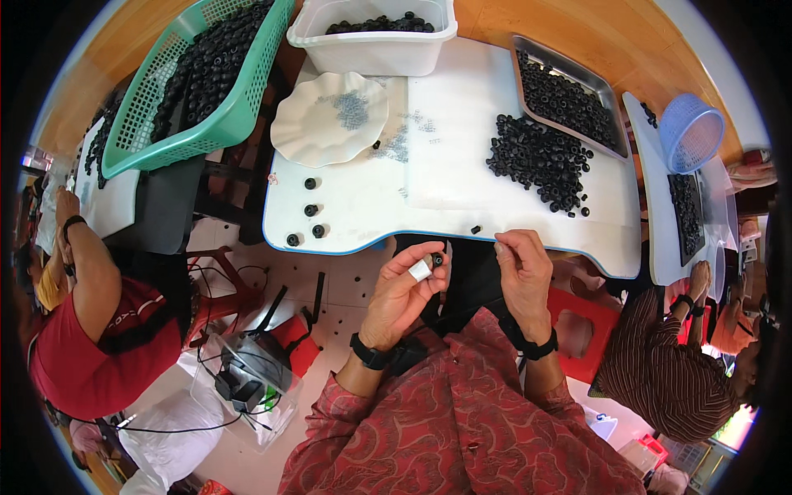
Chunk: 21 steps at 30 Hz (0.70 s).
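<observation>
Just off the table's front edge, my left hand (pixel 410 285) pinches a small round black part (pixel 437 259) between thumb and fingers. White tape (pixel 421 271) wraps one of its fingers. My right hand (pixel 524 268) is beside it, thumb and fingertips drawn together; anything between them is too small to make out. One loose black piece (pixel 476 229) lies on the table edge between the hands. To the left, several black round parts (pixel 311 209) stand apart on the white tabletop (pixel 363 198).
A metal tray (pixel 620 148) of black pieces and a loose black pile (pixel 540 161) lie right. A scalloped plate (pixel 301 124) bears small clear bits. Behind are a white tub (pixel 371 54) and green basket (pixel 177 147) of black parts. People sit at both sides.
</observation>
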Available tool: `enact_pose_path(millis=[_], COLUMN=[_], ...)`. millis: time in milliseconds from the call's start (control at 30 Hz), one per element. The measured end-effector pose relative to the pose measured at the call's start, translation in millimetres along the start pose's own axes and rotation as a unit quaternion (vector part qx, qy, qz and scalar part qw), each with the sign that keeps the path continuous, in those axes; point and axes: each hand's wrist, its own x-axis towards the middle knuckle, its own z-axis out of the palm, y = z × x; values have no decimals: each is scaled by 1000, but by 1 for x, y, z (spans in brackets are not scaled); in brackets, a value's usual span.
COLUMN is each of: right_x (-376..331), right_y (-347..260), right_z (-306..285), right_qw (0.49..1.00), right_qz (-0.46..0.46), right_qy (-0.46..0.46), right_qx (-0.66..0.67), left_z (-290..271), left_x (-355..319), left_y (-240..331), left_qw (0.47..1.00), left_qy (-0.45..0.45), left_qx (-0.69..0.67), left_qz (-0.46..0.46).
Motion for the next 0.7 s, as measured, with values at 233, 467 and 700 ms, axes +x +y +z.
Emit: enact_pose_path(millis=[233,467,700], right_x=[18,26,16], right_y=[-5,2,9], right_z=[11,15,20], right_qw=[978,948,975], right_qz=[-143,-193,-128], right_qy=[-32,-114,-74], right_qx=[-147,-227,-164], left_z=[-1,2,0], left_x=[1,-1,1], left_y=[-3,-1,1], left_qw=[1000,999,999], left_qy=[5,19,20], left_qx=[30,27,-25], left_qz=[-3,-2,4])
